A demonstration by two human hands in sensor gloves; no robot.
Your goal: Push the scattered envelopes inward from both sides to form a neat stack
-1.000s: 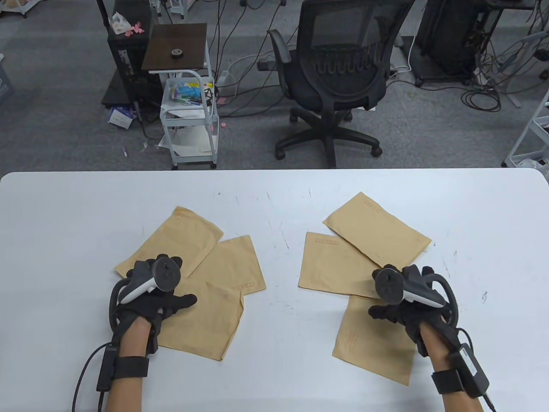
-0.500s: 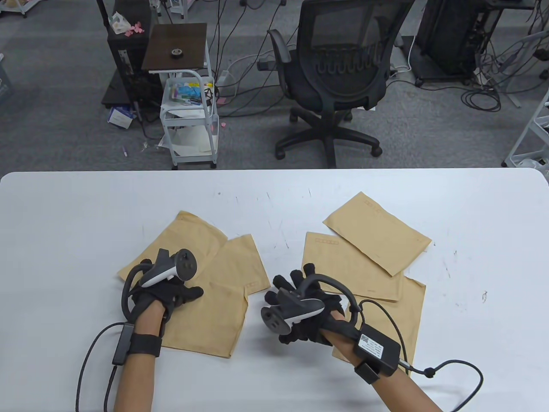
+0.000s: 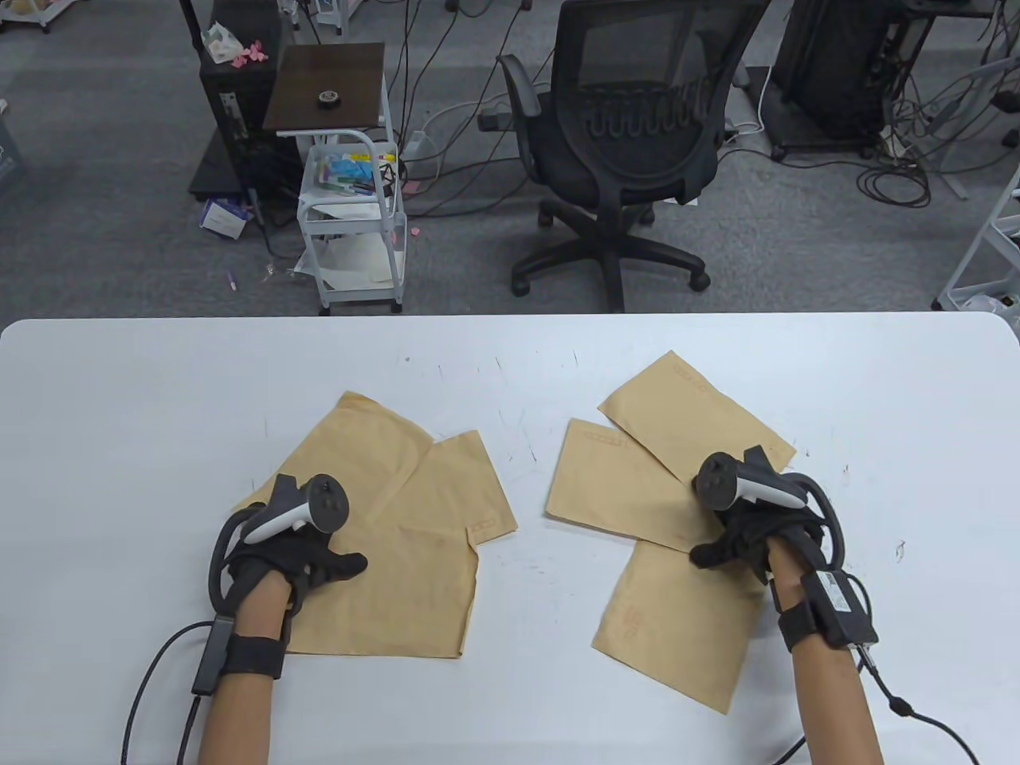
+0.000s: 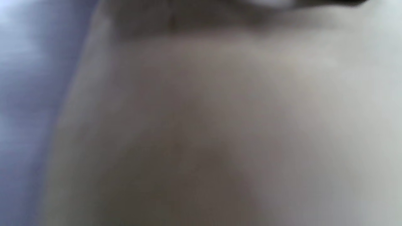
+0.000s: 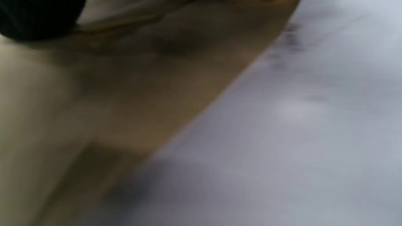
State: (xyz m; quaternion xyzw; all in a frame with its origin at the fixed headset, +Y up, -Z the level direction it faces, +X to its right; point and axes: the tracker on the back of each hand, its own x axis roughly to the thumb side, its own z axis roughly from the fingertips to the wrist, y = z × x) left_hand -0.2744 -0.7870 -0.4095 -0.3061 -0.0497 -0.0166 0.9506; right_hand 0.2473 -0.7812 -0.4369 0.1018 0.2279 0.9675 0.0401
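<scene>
Two loose groups of tan envelopes lie on the white table. The left group has three overlapping envelopes; my left hand rests flat on its left side. The right group has a far envelope, a middle one and a near one. My right hand rests where they overlap. Both wrist views are blurred: the left wrist view shows tan envelope paper, the right wrist view an envelope edge against the table.
A gap of bare table separates the two groups. Beyond the table's far edge stand a black office chair and a small white cart. Glove cables trail off the near edge.
The left group has slid right with my left hand. My right hand swung left to the table's middle, then came back onto the right group, which has shifted slightly left.
</scene>
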